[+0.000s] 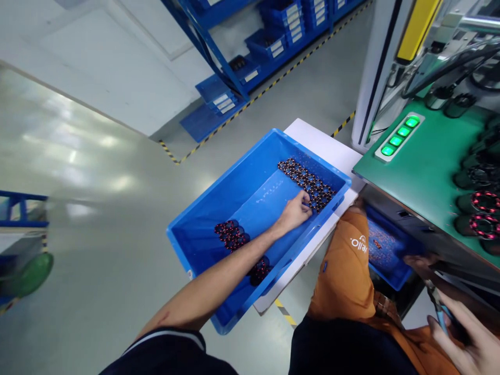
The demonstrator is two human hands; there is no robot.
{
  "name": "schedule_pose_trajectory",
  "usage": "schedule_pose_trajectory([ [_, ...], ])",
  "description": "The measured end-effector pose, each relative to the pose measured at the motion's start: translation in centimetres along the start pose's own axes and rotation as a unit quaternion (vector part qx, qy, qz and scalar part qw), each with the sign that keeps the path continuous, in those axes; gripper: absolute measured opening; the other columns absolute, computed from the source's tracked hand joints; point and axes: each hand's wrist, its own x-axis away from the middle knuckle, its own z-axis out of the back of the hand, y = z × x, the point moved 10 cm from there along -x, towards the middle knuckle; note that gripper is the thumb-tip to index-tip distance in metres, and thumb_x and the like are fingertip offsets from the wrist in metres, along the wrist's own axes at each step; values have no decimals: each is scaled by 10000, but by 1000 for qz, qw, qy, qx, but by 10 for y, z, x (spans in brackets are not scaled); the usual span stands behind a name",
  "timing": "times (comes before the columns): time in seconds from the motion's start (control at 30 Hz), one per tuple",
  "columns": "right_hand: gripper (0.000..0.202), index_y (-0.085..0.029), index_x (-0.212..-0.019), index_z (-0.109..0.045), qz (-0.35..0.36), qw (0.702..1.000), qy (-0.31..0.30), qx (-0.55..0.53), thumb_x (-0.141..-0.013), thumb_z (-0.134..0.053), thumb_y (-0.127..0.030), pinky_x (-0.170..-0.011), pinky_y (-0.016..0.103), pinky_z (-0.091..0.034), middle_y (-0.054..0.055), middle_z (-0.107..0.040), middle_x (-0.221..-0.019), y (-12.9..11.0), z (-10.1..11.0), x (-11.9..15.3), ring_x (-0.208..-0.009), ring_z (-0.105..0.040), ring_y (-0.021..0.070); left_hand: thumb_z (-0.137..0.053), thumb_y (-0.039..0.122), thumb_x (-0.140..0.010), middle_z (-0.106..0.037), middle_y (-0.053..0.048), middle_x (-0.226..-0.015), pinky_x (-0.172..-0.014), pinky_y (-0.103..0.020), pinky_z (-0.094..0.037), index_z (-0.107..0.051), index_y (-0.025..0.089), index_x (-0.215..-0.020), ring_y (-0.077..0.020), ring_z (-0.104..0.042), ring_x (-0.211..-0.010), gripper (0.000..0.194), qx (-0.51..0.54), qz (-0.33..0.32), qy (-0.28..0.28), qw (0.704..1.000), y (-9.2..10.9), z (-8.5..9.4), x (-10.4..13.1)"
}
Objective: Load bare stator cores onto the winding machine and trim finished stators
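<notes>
My left hand (297, 212) reaches into a blue plastic bin (219, 194), fingers curled around a motor stator at the edge of a packed group of stators (308, 181). These are dark rings with copper windings, and my fingers partly hide the gripped one. Reddish stators (231, 233) stand in the bin's near-left part, and a few more (261, 269) lie by its near wall, partly behind my forearm. At the lower right, my right hand (463, 333) is closed on blue-handled pliers (439, 307), jaws pointing up and left.
The bin rests on a white board (312, 138). To the right, a green worktop (433, 172) carries several stators (484, 225) and lit green buttons (395, 140). Beneath it, another blue bin (390, 276) holds copper-coloured scraps. Blue shelving (230, 78) with bins stands behind.
</notes>
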Motion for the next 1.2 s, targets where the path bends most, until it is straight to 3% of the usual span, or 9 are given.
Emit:
schedule_pose_trajectory([
  [0.13,534,-231,-1432,-783,-18,999,-17,-22,-958,-756,-476,-806,200,-645,84,-833,-1192,-16,1,1,-1028,-822,189,-699,158,-829,-764,-52,-1150,-877,-368,-647,-615,226,-1131,-198,-768,-928,321,-6,-36,52,998,51,43,7],
  [0.27,525,-253,-1521,-730,-66,995,-28,-69,-1024,-699,-422,-931,306,-683,96,-822,-1204,-37,1,-3,-1117,-811,231,-737,366,-979,-734,-64,-1167,-1076,-478,-583,-710,250,-1145,-270,-707,-1135,205,-51,-222,173,958,179,78,33],
  [0.4,537,-326,-1608,-654,-108,989,-34,-100,-1085,-628,-446,-1167,442,-622,104,-718,-1548,-47,-3,1,-1409,-718,282,-795,391,-1003,-717,-74,-1314,-1118,-519,-557,-780,290,-1181,-296,-654,-1240,205,-88,-430,157,885,315,28,79],
  [0.5,569,-360,-1646,-608,-113,987,-39,-106,-1088,-629,-464,-1229,471,-581,86,-664,-1624,-52,1,11,-1472,-674,290,-781,376,-1023,-685,-123,-1420,-1069,-527,-576,-791,261,-1186,-336,-608,-1304,200,-139,-506,137,840,369,-31,93],
  [0.63,593,-330,-1666,-587,-119,986,-30,-114,-1090,-621,-467,-1100,433,-656,114,-721,-1517,-43,15,31,-1327,-744,283,-762,360,-1032,-680,-152,-1460,-1027,-556,-585,-789,229,-1070,-377,-584,-1344,139,-189,-519,128,824,381,-75,80],
  [0.77,584,-288,-1667,-585,-156,979,-9,-130,-1108,-591,-457,-1093,430,-642,130,-731,-1466,-26,20,50,-1263,-749,267,-730,339,-1053,-721,-98,-1420,-1109,-577,-558,-767,249,-1005,-349,-621,-1350,108,-110,-490,107,858,375,-60,88],
  [0.9,582,-318,-1675,-575,-139,978,13,-157,-1099,-615,-389,-957,399,-647,119,-762,-1299,-46,27,54,-1111,-733,249,-709,360,-1073,-798,-42,-1203,-981,-395,-634,-704,252,-1046,-238,-761,-1119,112,15,-413,-1,911,368,-54,121],
  [1.0,596,-369,-1688,-547,-99,975,21,-200,-1098,-607,-308,-850,353,-607,90,-729,-1190,-75,40,47,-1014,-682,216,-807,341,-1006,-813,-10,-1177,-911,-346,-654,-727,290,-1017,-214,-787,-1054,96,45,-428,-38,902,370,-62,156],
  [1.2,651,-396,-1698,-518,-43,967,38,-248,-1078,-578,-206,-799,331,-541,26,-595,-1008,-107,61,37,-908,-592,179,-945,288,-879,-830,14,-1173,-790,-335,-661,-767,319,-984,-208,-808,-954,208,29,-441,4,897,361,-71,188],
])
